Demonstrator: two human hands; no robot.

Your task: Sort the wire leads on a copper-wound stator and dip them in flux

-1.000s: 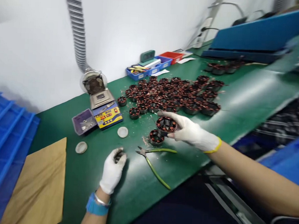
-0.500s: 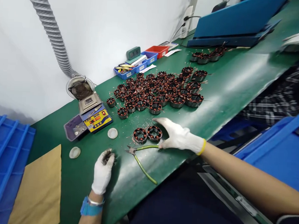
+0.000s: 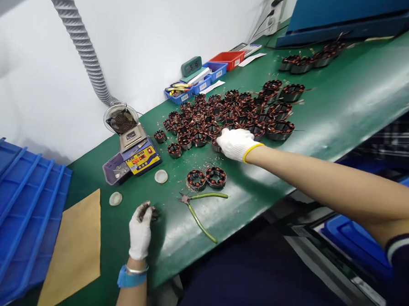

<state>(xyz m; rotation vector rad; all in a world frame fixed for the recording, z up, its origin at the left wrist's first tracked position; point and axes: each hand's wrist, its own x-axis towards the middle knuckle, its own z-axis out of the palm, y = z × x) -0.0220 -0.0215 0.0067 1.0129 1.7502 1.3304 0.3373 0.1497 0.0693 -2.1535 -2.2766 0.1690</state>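
bottom middle of the frame, the left hand [image 3: 140, 232] in a white knit glove rests on the green mat [image 3: 347, 101], fingers curled loosely round a small dark lump [image 3: 149, 212], too blurry to say what it is. it sits the same as it did a second ago. just right of it lie the green-handled cutters [image 3: 198, 207], thin springy handles splayed in a v, nobody touching them.

a bit further up, two wound coil rings [image 3: 206, 178] sit side by side, touching. a second ago the right hand had one of those up in the air, half a second ago it had set it down next to the other. so i'd guess that piece is finished with.

now the right hand [image 3: 235, 143] has stretched out to the near edge of the big pile of coil rings [image 3: 234, 111] in the middle of the frame, palm down over one ring. fingers are hidden under the glove, so i can't tell whether it's actually pinched or just touched.

the rings are stubby metal cylinders with shiny copper wire packed round the inside, loose wire ends poking out. upper left of them sits a small fan [image 3: 121, 120] on a ribbed grey hose, with a yellow-faced box with red digits [image 3: 142, 153] under it. at the far left is a blue ribbed plastic crate [image 3: 12, 216].
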